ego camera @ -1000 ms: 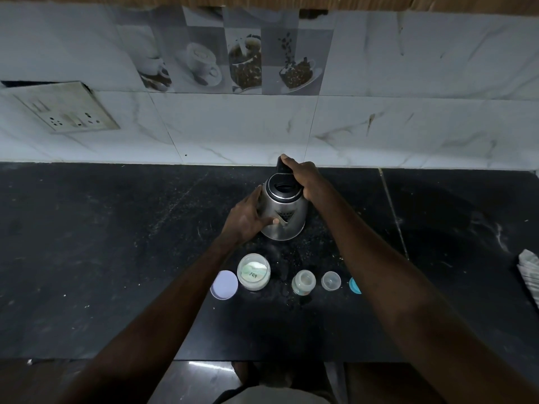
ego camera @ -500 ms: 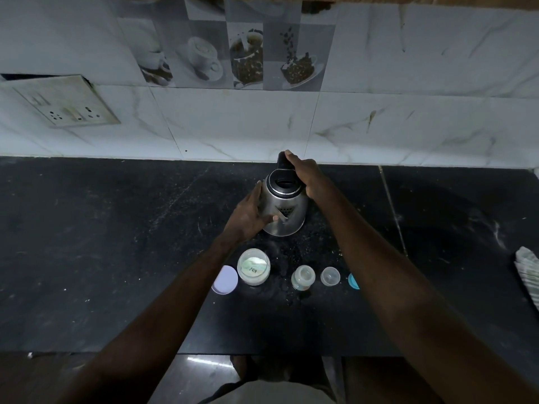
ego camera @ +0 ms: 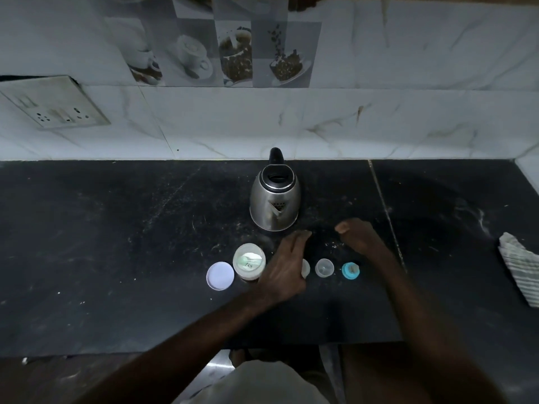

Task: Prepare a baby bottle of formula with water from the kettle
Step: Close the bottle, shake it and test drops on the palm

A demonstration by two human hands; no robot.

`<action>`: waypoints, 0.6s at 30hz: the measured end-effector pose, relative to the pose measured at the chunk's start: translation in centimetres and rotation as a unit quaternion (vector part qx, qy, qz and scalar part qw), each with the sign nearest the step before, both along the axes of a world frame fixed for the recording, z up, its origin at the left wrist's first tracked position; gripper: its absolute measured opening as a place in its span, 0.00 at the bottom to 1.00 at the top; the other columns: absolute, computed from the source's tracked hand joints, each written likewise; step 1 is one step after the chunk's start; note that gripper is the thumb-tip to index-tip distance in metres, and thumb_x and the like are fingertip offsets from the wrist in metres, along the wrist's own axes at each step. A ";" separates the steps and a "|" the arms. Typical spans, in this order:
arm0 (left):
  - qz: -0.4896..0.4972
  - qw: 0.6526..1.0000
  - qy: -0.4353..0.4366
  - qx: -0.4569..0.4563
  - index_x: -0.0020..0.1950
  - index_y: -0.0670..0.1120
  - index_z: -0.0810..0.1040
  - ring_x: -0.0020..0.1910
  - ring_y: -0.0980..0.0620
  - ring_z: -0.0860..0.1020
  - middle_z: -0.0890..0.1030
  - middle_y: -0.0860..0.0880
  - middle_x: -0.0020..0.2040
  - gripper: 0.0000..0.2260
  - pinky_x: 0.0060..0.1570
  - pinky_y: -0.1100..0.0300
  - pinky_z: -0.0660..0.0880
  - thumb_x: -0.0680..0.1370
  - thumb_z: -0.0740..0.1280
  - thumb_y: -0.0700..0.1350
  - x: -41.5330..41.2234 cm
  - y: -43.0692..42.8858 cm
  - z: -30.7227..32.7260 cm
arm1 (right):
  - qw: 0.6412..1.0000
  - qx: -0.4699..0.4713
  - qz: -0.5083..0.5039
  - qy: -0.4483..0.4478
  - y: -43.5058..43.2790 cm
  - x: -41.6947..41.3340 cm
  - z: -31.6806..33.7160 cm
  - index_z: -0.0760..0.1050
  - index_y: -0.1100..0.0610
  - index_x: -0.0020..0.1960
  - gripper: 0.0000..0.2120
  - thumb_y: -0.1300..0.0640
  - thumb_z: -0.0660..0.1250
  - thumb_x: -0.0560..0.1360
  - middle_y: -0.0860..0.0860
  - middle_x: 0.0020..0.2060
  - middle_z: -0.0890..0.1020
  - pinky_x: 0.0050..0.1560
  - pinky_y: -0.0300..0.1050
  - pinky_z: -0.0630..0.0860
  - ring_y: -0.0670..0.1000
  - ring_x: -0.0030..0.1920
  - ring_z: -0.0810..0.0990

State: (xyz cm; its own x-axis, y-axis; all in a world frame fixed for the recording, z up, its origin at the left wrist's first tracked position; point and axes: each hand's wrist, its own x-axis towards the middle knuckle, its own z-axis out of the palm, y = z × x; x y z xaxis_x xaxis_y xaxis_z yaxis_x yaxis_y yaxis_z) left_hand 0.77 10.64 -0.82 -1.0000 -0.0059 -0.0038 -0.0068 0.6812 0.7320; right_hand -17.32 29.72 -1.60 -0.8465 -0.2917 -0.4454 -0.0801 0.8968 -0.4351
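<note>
Both hands hover empty near the kettle (ego camera: 274, 201); left hand (ego camera: 284, 268) perhaps covers the bottle (ego camera: 305, 268).

The steel kettle (ego camera: 274, 201) stands lid-open on the black counter (ego camera: 116, 243). The left hand (ego camera: 284, 269) covers the baby bottle (ego camera: 305, 268); the right hand (ego camera: 360, 236) hovers empty nearby.

Striped cloth (ego camera: 519, 269), wall socket (ego camera: 55, 104)

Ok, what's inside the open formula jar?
The formula jar holds pale powder with a greenish scoop lying on it. How deep the powder goes can't be seen.
</note>
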 end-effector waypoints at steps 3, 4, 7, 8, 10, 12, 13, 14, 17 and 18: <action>-0.012 0.999 -0.040 -0.032 0.83 0.44 0.56 0.81 0.45 0.58 0.59 0.42 0.81 0.47 0.79 0.61 0.54 0.67 0.74 0.35 0.0 0.6 -1.1 | 0.998 0.040 0.021 -0.039 2.5 1.4 -0.9 0.82 0.58 0.62 0.19 0.68 0.69 0.72 0.54 0.58 0.85 0.60 0.42 0.75 0.53 0.60 0.82; -0.014 0.998 -0.054 -0.037 0.83 0.43 0.56 0.80 0.44 0.58 0.59 0.41 0.80 0.46 0.79 0.59 0.55 0.68 0.74 0.36 0.0 0.7 -1.1 | 0.997 0.049 0.038 -0.048 3.1 1.9 -1.2 0.81 0.58 0.64 0.22 0.69 0.69 0.71 0.54 0.60 0.84 0.61 0.42 0.75 0.53 0.61 0.81; -0.013 0.995 -0.083 -0.044 0.82 0.42 0.57 0.78 0.42 0.62 0.61 0.41 0.79 0.44 0.77 0.56 0.60 0.70 0.74 0.37 -0.2 0.8 -1.5 | 0.992 0.090 0.064 -0.057 4.3 3.5 -3.1 0.77 0.57 0.70 0.28 0.66 0.71 0.70 0.56 0.65 0.80 0.65 0.46 0.75 0.55 0.66 0.79; -0.010 0.994 -0.095 -0.045 0.82 0.43 0.57 0.77 0.42 0.63 0.62 0.41 0.79 0.43 0.76 0.55 0.62 0.70 0.74 0.37 -0.3 0.9 -1.5 | 0.991 0.103 0.068 -0.055 4.7 4.0 -3.8 0.76 0.55 0.71 0.30 0.64 0.72 0.69 0.57 0.66 0.79 0.65 0.47 0.76 0.57 0.66 0.78; -0.004 0.992 -0.120 -0.042 0.82 0.44 0.58 0.75 0.41 0.67 0.64 0.41 0.77 0.42 0.74 0.53 0.66 0.71 0.74 0.38 -0.3 1.0 -1.6 | 0.989 0.122 0.064 -0.054 5.1 4.9 -5.6 0.74 0.52 0.72 0.33 0.62 0.74 0.67 0.57 0.67 0.77 0.64 0.49 0.77 0.59 0.67 0.77; 0.003 0.990 -0.139 -0.039 0.81 0.44 0.59 0.73 0.39 0.70 0.66 0.41 0.76 0.41 0.71 0.50 0.69 0.72 0.75 0.38 -0.4 1.0 -1.6 | 0.987 0.139 0.071 -0.037 5.2 5.7 -7.4 0.74 0.51 0.72 0.35 0.61 0.76 0.67 0.57 0.67 0.75 0.64 0.52 0.77 0.61 0.66 0.76; 0.007 0.989 -0.143 -0.039 0.80 0.44 0.60 0.72 0.39 0.71 0.67 0.41 0.75 0.40 0.70 0.50 0.70 0.72 0.75 0.39 -0.4 1.1 -1.7 | 0.987 0.145 0.070 -0.017 5.1 6.2 -8.1 0.74 0.51 0.71 0.33 0.60 0.77 0.67 0.56 0.67 0.74 0.63 0.54 0.78 0.61 0.66 0.75; 0.012 0.988 -0.149 -0.038 0.80 0.44 0.61 0.71 0.39 0.72 0.67 0.41 0.75 0.38 0.69 0.49 0.70 0.72 0.75 0.39 -0.3 1.1 -1.8 | 0.987 0.148 0.064 0.003 5.0 6.6 -8.5 0.75 0.50 0.70 0.31 0.59 0.76 0.68 0.56 0.67 0.73 0.63 0.55 0.78 0.62 0.65 0.75; 0.029 0.986 -0.165 -0.023 0.77 0.44 0.66 0.69 0.40 0.74 0.71 0.41 0.73 0.34 0.67 0.50 0.71 0.73 0.75 0.41 -0.2 1.1 -2.4 | 0.988 0.140 0.041 0.048 4.4 7.4 -8.1 0.77 0.49 0.66 0.23 0.58 0.73 0.72 0.54 0.63 0.73 0.59 0.55 0.79 0.61 0.62 0.77; 0.033 0.985 -0.166 -0.019 0.75 0.44 0.67 0.68 0.40 0.75 0.72 0.42 0.72 0.33 0.66 0.50 0.71 0.72 0.76 0.41 -0.1 1.0 -2.5 | 0.989 0.129 0.026 0.059 4.1 7.7 -7.4 0.78 0.51 0.65 0.21 0.59 0.72 0.73 0.54 0.62 0.75 0.57 0.54 0.80 0.61 0.61 0.78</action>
